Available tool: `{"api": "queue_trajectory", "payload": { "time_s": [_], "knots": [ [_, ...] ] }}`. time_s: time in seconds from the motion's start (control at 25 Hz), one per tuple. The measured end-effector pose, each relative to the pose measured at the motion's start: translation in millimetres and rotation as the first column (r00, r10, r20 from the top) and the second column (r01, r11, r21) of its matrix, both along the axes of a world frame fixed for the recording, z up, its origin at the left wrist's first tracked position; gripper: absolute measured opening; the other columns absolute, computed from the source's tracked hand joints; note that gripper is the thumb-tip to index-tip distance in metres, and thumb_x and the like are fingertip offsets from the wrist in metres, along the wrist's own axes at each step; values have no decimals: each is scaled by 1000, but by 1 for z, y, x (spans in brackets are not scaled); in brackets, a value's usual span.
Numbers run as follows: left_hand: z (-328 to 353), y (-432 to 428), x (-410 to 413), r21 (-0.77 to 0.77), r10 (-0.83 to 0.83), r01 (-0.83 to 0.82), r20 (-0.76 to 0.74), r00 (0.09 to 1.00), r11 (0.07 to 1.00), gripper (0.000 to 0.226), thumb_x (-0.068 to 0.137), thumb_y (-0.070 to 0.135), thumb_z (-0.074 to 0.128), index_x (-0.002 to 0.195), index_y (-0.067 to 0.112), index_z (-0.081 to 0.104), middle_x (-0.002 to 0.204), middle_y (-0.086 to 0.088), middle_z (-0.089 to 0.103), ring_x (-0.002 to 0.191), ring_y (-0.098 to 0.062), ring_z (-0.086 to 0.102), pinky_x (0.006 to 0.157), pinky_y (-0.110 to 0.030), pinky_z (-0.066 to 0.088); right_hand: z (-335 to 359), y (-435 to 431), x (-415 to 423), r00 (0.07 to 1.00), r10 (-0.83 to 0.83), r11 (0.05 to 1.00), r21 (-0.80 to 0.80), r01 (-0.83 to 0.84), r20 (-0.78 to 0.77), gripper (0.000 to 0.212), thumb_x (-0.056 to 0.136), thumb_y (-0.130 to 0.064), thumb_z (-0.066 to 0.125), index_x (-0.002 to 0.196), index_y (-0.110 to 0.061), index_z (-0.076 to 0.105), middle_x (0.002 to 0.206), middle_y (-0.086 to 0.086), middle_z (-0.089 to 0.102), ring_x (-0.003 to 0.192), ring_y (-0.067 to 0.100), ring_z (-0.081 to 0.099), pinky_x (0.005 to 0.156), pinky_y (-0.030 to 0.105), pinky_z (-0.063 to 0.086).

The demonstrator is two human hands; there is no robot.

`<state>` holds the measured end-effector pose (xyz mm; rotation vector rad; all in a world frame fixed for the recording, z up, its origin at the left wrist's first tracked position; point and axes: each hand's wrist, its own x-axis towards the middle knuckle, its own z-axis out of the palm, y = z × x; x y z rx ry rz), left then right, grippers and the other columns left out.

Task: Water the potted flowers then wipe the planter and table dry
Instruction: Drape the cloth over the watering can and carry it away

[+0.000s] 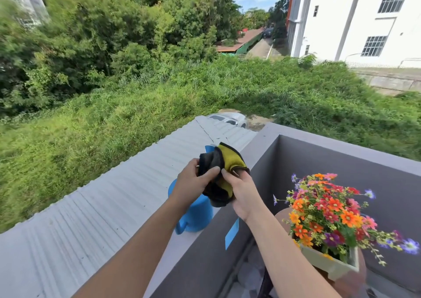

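Head view. We stood at a balcony corner, looking out over a grassy slope and a corrugated roof [95, 197]. We had both hands raised over the parapet wall [259, 145], chest-high. The left hand [193, 184] was closed around the dark side of a black-and-yellow cloth [222, 174], thumb pressed across it; the right hand [241, 193] was pinched on the lower folds of the same cloth, fingers curled under it. The cloth was bunched between them, touching nothing else.

A blue watering can [196, 215] stood upright on the parapet ledge, just below the left wrist, in neither hand. From that we judged the watering was probably finished, though no wet soil or drips were visible to confirm it.

The potted flowers [328, 209], orange, red, pink and purple, sat low right in a pale square planter [328, 261]. The planter rested on a round brown table [350, 281], mostly hidden by blooms and blurred at the edge. The cloth was well apart from both.

Our judgement: the wiping stage was only being prepared. Planter and table both remained to be dried; whether either was wet, we could not tell.
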<state>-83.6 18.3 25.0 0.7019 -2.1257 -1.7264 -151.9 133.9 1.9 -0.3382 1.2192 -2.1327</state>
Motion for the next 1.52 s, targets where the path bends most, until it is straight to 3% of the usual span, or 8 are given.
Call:
{"api": "queue_trajectory", "payload": {
  "time_s": [0.2, 0.52, 0.76, 1.0, 1.12, 1.24, 1.4, 1.52],
  "knots": [
    [-1, -13, -4, 41, -10, 12, -54, 999, 999, 36, 64, 43, 74, 94, 25, 68, 90, -5, 74, 87, -26, 69, 81, -48, 56, 12, 0, -7, 996, 91, 992, 91, -89, -18, 27, 97, -9, 46, 119, -12, 61, 119, 10, 69, 112, 27, 63, 92, 39, 52],
    [0, -4, -4, 151, -87, 91, -35, 996, 984, 37, 86, 43, 62, 93, 6, 63, 71, -1, 64, 63, -13, 61, 56, -24, 46, 41, 1, 3, 968, 253, 957, 148, -250, -3, 40, 99, -31, 29, 109, -13, 63, 99, 1, 71, 95, 20, 64, 85, 44, 53],
    [-3, -7, 3, 393, -33, 52, -57, 998, 918, 25, 98, 16, 45, 104, 1, 66, 89, -13, 71, 73, -19, 68, 58, -26, 54, 46, 9, -10, 932, 342, 845, 474, -249, -121, 47, 82, -1, 33, 116, -19, 60, 115, 3, 61, 104, 20, 60, 73, 33, 57],
    [10, -15, 5, 811, 103, 40, -123, 987, 584, 58, 91, 46, 34, 105, -2, 64, 91, -22, 71, 87, -35, 64, 74, -41, 50, 26, 25, -7, 861, 448, 757, 615, -220, -243, 52, 82, -28, 72, 128, -26, 49, 120, 2, 64, 101, 14, 64, 82, 25, 50],
    [15, -13, -2, 747, 22, 67, -108, 994, 661, 44, 90, 34, 51, 112, -2, 62, 94, -20, 71, 79, -32, 71, 65, -40, 58, 25, 22, -5, 801, 405, 798, 599, -74, -441, 72, 72, -20, 78, 132, -33, 40, 115, -2, 58, 102, 15, 63, 90, 29, 50],
    [19, -15, -9, 695, 19, -18, 7, 1000, 719, 34, 98, 23, 42, 106, -3, 62, 80, -17, 74, 73, -29, 72, 57, -36, 56, 28, 12, -9, 685, 272, 799, 555, 231, -676, 49, 81, -21, 69, 124, -25, 46, 111, 0, 55, 99, 15, 60, 88, 31, 52],
    [30, -28, -19, 502, 50, -84, 81, 995, 861, 31, 98, 26, 43, 104, 3, 65, 95, -17, 73, 89, -30, 68, 77, -41, 56, 32, -9, -10, 550, 142, 739, 458, 494, -823, 27, 87, -27, 57, 112, -19, 52, 101, -3, 57, 89, 16, 59, 82, 30, 49],
    [41, -48, -30, 196, 63, -86, 122, 991, 977, 24, 95, 23, 48, 95, 7, 65, 104, -20, 69, 97, -33, 66, 89, -45, 52, 43, -27, -18, 828, -33, 776, 508, 374, -560, 14, 94, -18, 46, 104, -18, 57, 98, 0, 62, 87, 17, 57, 76, 30, 46]
  ]
}}
